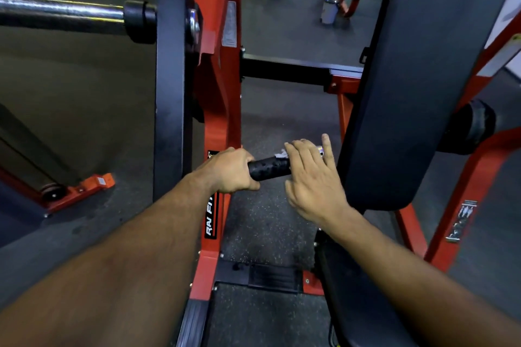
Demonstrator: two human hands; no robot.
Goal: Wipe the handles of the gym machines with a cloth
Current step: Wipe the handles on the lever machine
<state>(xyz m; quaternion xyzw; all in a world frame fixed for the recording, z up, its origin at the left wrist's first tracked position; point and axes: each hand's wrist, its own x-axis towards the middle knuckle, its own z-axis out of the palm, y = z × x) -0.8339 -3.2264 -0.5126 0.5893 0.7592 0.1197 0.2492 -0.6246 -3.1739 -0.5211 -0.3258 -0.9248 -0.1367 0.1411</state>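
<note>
The left hand is wrapping its curled fingers around the near-left end of a black handle that is sticking out to the right from the red frame of a gym machine. The right hand is lying over the far-right end of the same handle, fingers mostly straight and a little spread, pressing a scrap of white cloth against the grip. Only a small crumpled edge of the cloth is peeking out beside the fingers, so how the hand is holding it underneath cannot be told. A bit of shiny metal cap is showing at the handle's tip, just under the fingertips.

The handle is looking stiff and fixed, with a pitted or foam-like black sleeve that is probably giving good friction, so the cloth is likely dragging rather than sliding freely. The cloth itself is looking thin, soft and light, prone to bunching; keeping it flat under the palm and curling the fingers round the bar would probably cover more of the surface. The bare middle stretch between the two hands is likely the part needing the next pass.

To the right, a dark padded bench is rising steeply, close beside the right hand. On the far left, a chrome bar is reaching in towards the dark upright post.
</note>
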